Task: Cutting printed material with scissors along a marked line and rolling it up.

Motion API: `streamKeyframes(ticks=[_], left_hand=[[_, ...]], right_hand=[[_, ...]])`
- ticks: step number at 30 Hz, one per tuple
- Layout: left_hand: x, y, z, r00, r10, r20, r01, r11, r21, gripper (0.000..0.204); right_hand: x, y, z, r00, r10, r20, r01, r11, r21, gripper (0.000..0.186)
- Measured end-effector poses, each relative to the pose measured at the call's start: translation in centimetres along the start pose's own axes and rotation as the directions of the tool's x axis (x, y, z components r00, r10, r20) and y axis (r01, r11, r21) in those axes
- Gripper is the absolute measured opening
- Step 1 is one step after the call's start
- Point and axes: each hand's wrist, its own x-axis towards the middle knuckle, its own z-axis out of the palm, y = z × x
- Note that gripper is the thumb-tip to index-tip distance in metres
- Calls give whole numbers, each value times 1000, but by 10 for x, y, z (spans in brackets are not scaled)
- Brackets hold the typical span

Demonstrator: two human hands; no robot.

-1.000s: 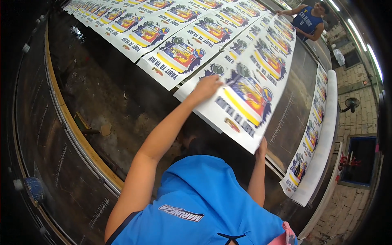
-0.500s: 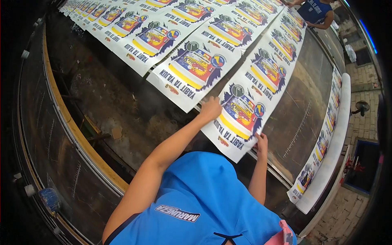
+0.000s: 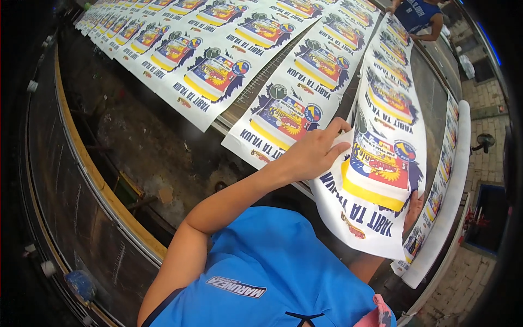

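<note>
A long white strip of printed sheet (image 3: 376,191), with repeated colourful designs, is lifted at its near end and bows up off the table. My left hand (image 3: 321,150) is closed at the strip's left edge, thumb and fingers pinching it. At the right edge, my right hand (image 3: 415,210) grips the strip; most of that hand is hidden behind the sheet. A second printed strip (image 3: 294,109) lies flat to the left, partly under my left forearm. At the far end another person (image 3: 418,16) in a dark blue top has hands by the lifted strip.
More printed strips (image 3: 201,76) cover the table at the far left. On the right lie a printed strip (image 3: 436,191) and a long white roll (image 3: 455,180). A dark gap with a yellow-edged rail (image 3: 92,169) runs along the left. A fan (image 3: 483,143) stands near the brick wall.
Both my hands have moved right, carrying the strip's near end up and to the right. A wider gap now shows between the strips on the left.
</note>
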Motion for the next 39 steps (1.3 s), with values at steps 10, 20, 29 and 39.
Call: streamKeyframes(ticks=[10, 20, 29, 39], left_hand=[[-47, -11, -118, 1000, 19, -20, -20, 999, -48, 46], [-31, -283, -114, 960, -161, -229, 259, 823, 505, 37], [-29, -347, -154, 920, -390, -43, 391, 903, 177, 47], [-18, -245, -249, 996, -65, -68, 57, 991, -117, 39]], right_hand=[[-30, 21, 88, 997, -8, -82, 5, 999, -43, 26], [-4, 270, 92, 861, 156, -484, -407, 782, -471, 22], [-6, 260, 163, 852, 443, -278, -475, 878, -58, 18], [22, 134, 245, 965, -142, -222, 100, 977, -189, 18]])
